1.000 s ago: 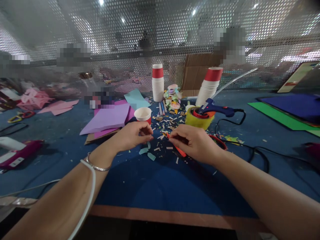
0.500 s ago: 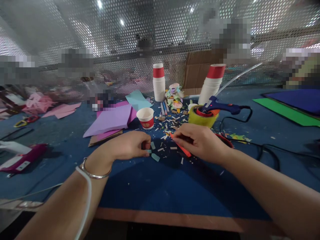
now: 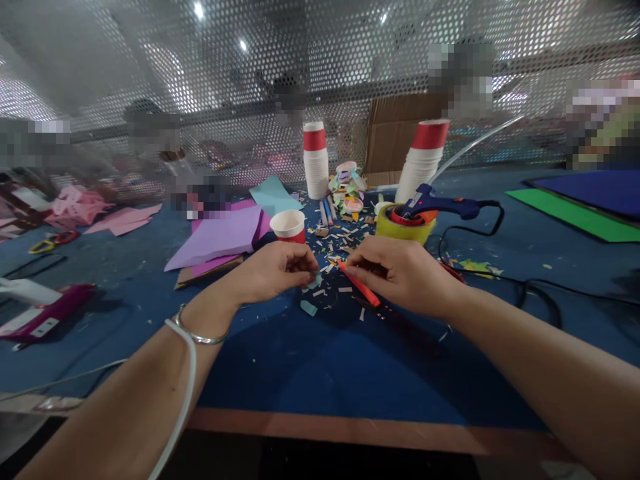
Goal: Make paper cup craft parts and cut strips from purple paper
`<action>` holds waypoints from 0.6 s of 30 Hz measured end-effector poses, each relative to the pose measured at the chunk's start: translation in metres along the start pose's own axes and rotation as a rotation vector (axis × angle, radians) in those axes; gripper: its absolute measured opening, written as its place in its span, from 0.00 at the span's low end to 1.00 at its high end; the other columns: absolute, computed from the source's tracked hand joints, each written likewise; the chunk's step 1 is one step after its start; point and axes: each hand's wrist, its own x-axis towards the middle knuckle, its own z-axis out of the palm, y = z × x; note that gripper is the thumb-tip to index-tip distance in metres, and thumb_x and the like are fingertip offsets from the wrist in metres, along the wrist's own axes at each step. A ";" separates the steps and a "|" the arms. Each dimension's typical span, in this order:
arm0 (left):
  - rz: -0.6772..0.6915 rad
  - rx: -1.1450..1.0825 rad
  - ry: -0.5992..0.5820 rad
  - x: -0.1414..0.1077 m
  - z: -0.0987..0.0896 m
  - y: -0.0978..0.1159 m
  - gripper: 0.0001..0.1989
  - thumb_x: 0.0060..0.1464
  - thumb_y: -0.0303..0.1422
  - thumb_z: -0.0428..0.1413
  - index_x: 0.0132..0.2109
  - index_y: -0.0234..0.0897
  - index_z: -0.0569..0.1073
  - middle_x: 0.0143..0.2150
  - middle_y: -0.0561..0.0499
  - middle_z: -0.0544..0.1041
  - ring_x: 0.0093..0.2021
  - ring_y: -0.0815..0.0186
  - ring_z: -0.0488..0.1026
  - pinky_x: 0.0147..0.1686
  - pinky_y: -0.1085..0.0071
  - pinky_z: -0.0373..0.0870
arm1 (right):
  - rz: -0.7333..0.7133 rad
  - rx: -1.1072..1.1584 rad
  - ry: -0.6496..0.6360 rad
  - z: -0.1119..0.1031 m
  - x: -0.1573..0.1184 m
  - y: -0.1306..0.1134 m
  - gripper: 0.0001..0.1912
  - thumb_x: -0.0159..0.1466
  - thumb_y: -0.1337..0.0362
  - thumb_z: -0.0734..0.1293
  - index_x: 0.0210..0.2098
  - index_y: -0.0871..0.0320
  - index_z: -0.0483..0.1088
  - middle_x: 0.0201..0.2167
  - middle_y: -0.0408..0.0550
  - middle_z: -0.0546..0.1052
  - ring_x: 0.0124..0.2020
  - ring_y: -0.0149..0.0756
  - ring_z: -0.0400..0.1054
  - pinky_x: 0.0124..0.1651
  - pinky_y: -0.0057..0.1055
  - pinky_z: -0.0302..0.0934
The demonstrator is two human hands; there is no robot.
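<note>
My left hand [image 3: 280, 270] is closed in a pinch on a small light-blue paper piece [image 3: 315, 281], just above the scrap-strewn middle of the table. Another light-blue paper piece [image 3: 309, 308] lies below those fingertips. A white paper cup with a red band [image 3: 289, 227] stands behind my left hand, which hides its lower part. My right hand [image 3: 403, 270] is closed, its fingertips at the upper end of a slim orange-red object [image 3: 364, 288] that slants down toward me; its exact kind is unclear. Paper scraps [image 3: 345, 290] surround both hands.
Behind my right hand, a blue glue gun [image 3: 443, 205] rests on a yellow tape roll [image 3: 407, 230], its black cord [image 3: 445, 233] looping right. Two cup stacks [image 3: 316, 167] [image 3: 423, 160] stand at the back. Purple paper [image 3: 220, 237] lies left; a magenta glue gun [image 3: 47, 312] lies farther left.
My left hand has moved right and slightly up, with the light-blue paper piece now lifted between its fingertips. My right hand and the orange-red object have stayed nearly in place.
</note>
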 end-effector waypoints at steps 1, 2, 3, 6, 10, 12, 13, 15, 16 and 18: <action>0.011 0.000 0.009 0.000 0.002 0.000 0.06 0.52 0.30 0.58 0.39 0.34 0.72 0.33 0.52 0.75 0.33 0.68 0.74 0.37 0.69 0.72 | 0.004 -0.002 0.002 0.000 0.000 0.000 0.10 0.70 0.64 0.65 0.36 0.63 0.75 0.31 0.48 0.75 0.31 0.33 0.68 0.35 0.30 0.60; 0.020 0.003 0.015 0.000 0.003 0.001 0.05 0.52 0.29 0.58 0.38 0.35 0.71 0.33 0.52 0.75 0.33 0.68 0.74 0.37 0.69 0.72 | 0.006 -0.004 0.003 -0.001 0.000 0.000 0.10 0.70 0.64 0.65 0.36 0.63 0.75 0.30 0.48 0.75 0.31 0.32 0.68 0.34 0.30 0.59; 0.027 0.014 0.018 0.000 0.004 0.001 0.05 0.52 0.29 0.57 0.38 0.35 0.71 0.32 0.52 0.76 0.33 0.68 0.75 0.36 0.69 0.72 | 0.009 -0.005 0.003 -0.001 0.000 0.000 0.10 0.69 0.64 0.65 0.36 0.63 0.75 0.30 0.48 0.75 0.31 0.32 0.67 0.34 0.30 0.59; 0.026 0.108 0.047 0.001 0.003 0.002 0.04 0.55 0.31 0.57 0.38 0.35 0.71 0.31 0.51 0.77 0.32 0.66 0.76 0.34 0.70 0.71 | 0.012 -0.007 0.007 -0.001 0.000 0.002 0.09 0.69 0.64 0.65 0.35 0.62 0.75 0.29 0.47 0.75 0.30 0.32 0.67 0.34 0.29 0.59; 0.031 0.273 0.125 0.001 -0.001 0.002 0.06 0.58 0.33 0.57 0.41 0.35 0.73 0.33 0.50 0.79 0.32 0.66 0.76 0.34 0.70 0.70 | 0.015 -0.011 0.028 0.000 -0.001 0.004 0.08 0.68 0.65 0.66 0.35 0.61 0.74 0.29 0.46 0.74 0.29 0.31 0.66 0.33 0.29 0.58; 0.040 0.368 0.166 -0.001 -0.002 0.003 0.07 0.59 0.33 0.57 0.42 0.35 0.75 0.32 0.50 0.78 0.32 0.67 0.75 0.34 0.70 0.68 | 0.008 -0.018 0.038 0.000 -0.001 0.004 0.08 0.68 0.65 0.66 0.34 0.61 0.74 0.28 0.45 0.74 0.29 0.30 0.66 0.33 0.29 0.58; 0.044 0.412 0.178 -0.002 -0.002 0.004 0.07 0.59 0.34 0.57 0.42 0.35 0.76 0.32 0.50 0.78 0.32 0.67 0.74 0.34 0.70 0.68 | 0.000 -0.020 0.041 -0.001 -0.001 0.004 0.08 0.68 0.65 0.66 0.33 0.61 0.74 0.28 0.45 0.74 0.28 0.30 0.66 0.33 0.29 0.58; 0.052 0.460 0.163 -0.007 -0.002 0.007 0.09 0.59 0.36 0.58 0.44 0.36 0.77 0.32 0.51 0.77 0.31 0.67 0.72 0.32 0.70 0.66 | -0.008 -0.022 0.040 -0.001 -0.001 0.004 0.08 0.68 0.65 0.65 0.33 0.60 0.73 0.28 0.45 0.73 0.28 0.31 0.66 0.33 0.29 0.58; 0.048 0.461 0.125 -0.009 -0.003 0.009 0.10 0.59 0.37 0.58 0.44 0.36 0.77 0.32 0.51 0.77 0.31 0.67 0.72 0.32 0.70 0.65 | -0.006 -0.022 0.035 -0.002 -0.001 0.004 0.09 0.68 0.64 0.65 0.33 0.60 0.73 0.28 0.45 0.73 0.28 0.31 0.65 0.33 0.29 0.58; 0.021 0.443 -0.008 -0.015 -0.003 0.014 0.13 0.58 0.40 0.60 0.46 0.37 0.77 0.32 0.52 0.76 0.31 0.67 0.71 0.30 0.70 0.64 | 0.005 -0.027 0.023 -0.002 -0.001 0.004 0.09 0.69 0.64 0.65 0.32 0.60 0.72 0.28 0.45 0.73 0.28 0.31 0.65 0.33 0.30 0.58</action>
